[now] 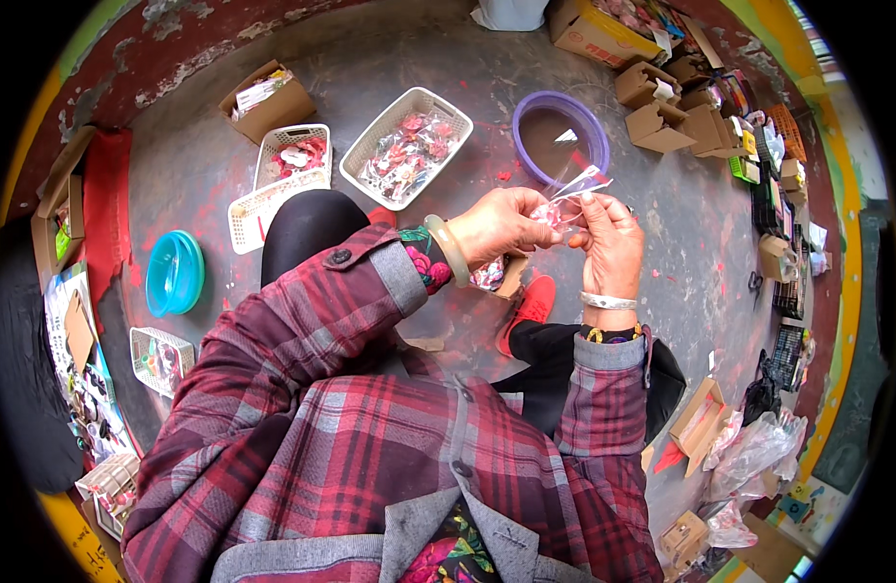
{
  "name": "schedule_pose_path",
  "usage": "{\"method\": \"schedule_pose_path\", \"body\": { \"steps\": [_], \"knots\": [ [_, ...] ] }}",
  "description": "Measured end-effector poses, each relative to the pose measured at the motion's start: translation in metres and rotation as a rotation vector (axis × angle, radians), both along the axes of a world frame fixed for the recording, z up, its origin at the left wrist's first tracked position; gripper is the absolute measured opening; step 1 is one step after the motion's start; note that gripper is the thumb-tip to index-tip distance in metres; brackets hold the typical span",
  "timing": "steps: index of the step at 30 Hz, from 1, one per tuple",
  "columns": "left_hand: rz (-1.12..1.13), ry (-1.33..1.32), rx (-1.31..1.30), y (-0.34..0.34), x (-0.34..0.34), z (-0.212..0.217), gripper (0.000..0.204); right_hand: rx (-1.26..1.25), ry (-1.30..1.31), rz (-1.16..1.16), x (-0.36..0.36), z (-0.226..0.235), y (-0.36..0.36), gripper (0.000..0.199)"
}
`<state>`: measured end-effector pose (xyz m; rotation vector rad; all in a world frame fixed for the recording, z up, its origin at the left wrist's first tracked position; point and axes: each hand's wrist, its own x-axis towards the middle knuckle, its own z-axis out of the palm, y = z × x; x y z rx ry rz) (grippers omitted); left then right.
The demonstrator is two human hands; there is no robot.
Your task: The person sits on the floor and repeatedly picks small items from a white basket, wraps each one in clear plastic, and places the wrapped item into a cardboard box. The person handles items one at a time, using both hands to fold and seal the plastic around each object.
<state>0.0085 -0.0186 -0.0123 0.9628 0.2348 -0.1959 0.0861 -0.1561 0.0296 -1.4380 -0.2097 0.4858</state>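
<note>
In front of me my left hand (501, 227) pinches a small clear plastic bag (553, 210) with something pink and white inside. My right hand (611, 241) closes on the bag's other side, its thumb and fingers by thin white strips (586, 185) that stick up. What exactly is in the bag is too small to make out. Below the hands, partly hidden by my left wrist, a small cardboard box (511, 278) holds colourful pieces. A white basket (409, 199) of clear-bagged red and white pieces stands just beyond my left forearm.
A purple basin (589, 117) stands beyond my hands. To the left are smaller white baskets (236, 209), a cardboard box (278, 112) and teal basins (174, 272). Boxes and crates (652, 131) line the right wall, with plastic bags (759, 457) at the lower right.
</note>
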Motion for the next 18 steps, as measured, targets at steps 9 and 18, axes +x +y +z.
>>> {"method": "schedule_pose_path", "body": {
  "steps": [9, 18],
  "knots": [
    [-0.040, -0.011, 0.120, -0.001, 0.000, 0.003, 0.034, 0.006, -0.040, 0.044, 0.000, -0.002, 0.000, 0.010],
    [-0.078, -0.024, 0.141, 0.007, -0.003, 0.021, 0.045, 0.049, 0.009, -0.029, 0.001, -0.001, -0.004, 0.012]
  ]
}}
